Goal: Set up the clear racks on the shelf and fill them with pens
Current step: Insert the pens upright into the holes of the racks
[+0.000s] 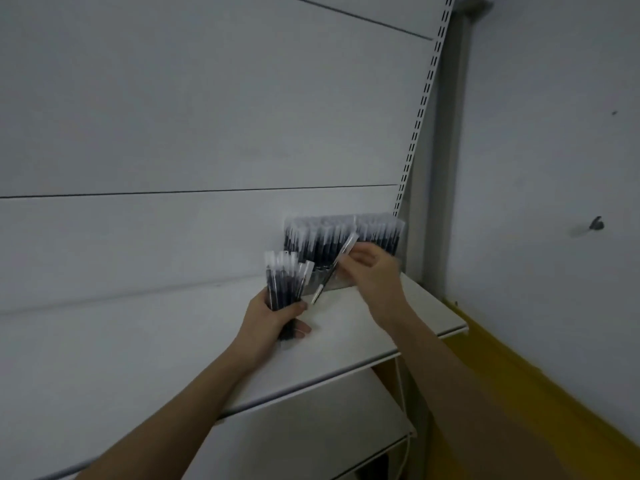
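Filling is well underway: your left hand [273,318] is gripping a bundle of pens [285,282], your right hand [372,271] is pinching a single pen [334,268] at the clear rack [346,237] on the shelf [363,334]. Back row is looking full; the front slots and that bundle are remaining.

The single head view is looking forward and slightly down from above and in front of the white shelf [346,341], tilted so that the shelf's front edge is running up to the right. It is sitting close, within arm's reach: both forearms are entering from the bottom edge toward the shelf's back right corner. Behind the shelf the panelled back wall [207,116] is filling the upper frame; right of the shelf a slotted upright [420,109] is leaning.
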`<state>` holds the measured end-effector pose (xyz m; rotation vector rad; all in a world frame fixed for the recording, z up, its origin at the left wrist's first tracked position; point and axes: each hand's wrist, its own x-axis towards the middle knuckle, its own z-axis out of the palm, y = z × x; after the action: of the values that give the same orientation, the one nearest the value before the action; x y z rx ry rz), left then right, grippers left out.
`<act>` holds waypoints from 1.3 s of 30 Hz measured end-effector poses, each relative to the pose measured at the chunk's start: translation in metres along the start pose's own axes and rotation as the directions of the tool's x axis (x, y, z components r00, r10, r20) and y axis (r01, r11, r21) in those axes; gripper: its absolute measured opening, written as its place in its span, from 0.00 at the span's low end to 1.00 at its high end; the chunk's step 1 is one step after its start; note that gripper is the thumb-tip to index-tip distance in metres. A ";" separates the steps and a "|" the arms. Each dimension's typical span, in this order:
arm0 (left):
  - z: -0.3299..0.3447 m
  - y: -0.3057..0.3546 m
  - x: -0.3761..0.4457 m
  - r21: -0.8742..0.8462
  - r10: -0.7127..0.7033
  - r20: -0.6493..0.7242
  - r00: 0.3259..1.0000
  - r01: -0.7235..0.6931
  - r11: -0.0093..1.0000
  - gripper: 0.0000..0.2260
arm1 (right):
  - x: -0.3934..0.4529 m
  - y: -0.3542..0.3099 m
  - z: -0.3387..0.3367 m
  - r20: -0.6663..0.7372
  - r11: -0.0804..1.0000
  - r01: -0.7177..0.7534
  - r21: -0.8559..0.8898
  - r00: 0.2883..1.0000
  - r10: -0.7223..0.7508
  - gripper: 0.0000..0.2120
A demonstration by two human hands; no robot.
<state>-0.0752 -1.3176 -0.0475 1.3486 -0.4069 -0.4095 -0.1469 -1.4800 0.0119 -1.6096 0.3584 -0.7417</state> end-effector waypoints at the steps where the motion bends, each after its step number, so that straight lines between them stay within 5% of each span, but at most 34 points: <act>1: 0.001 -0.003 0.007 -0.009 0.017 -0.047 0.999 -0.017 1.000 0.11 | 0.016 -0.001 -0.003 -0.051 0.999 0.048 -0.011 0.997 -0.049 0.06; 9: 0.009 -0.010 0.029 -0.017 0.041 -0.310 0.950 -0.049 0.999 0.10 | 0.092 0.035 0.010 0.061 0.935 0.319 -0.156 0.948 -0.313 0.05; 19: 0.065 -0.023 0.027 0.123 0.090 -0.485 0.870 -0.034 0.992 0.09 | 0.124 0.083 0.015 0.449 0.875 0.436 -0.208 0.838 -0.311 0.04; 23: 0.067 -0.021 0.024 0.117 0.034 -0.489 0.872 0.027 0.993 0.09 | 0.114 0.083 0.006 0.467 0.928 0.347 -0.135 0.849 -0.249 0.12; 27: 0.068 -0.019 0.025 0.110 0.004 -0.439 0.899 0.050 0.993 0.06 | 0.083 0.097 -0.008 0.509 0.973 0.228 0.026 0.835 -0.209 0.05; 33: 0.065 -0.019 0.027 0.199 -0.023 -0.326 0.945 0.093 0.976 0.06 | 0.071 0.115 -0.006 0.700 0.992 -0.004 0.129 0.709 -0.088 0.02; 39: 0.065 -0.024 0.027 0.246 -0.013 -0.254 0.967 0.077 0.966 0.10 | 0.073 0.115 -0.013 0.685 0.988 -0.060 0.141 0.726 -0.054 0.02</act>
<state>-0.0859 -1.3899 -0.0586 1.6409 -0.2227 -0.2243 -0.0798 -1.5560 -0.0794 -1.6117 -0.2428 -0.1135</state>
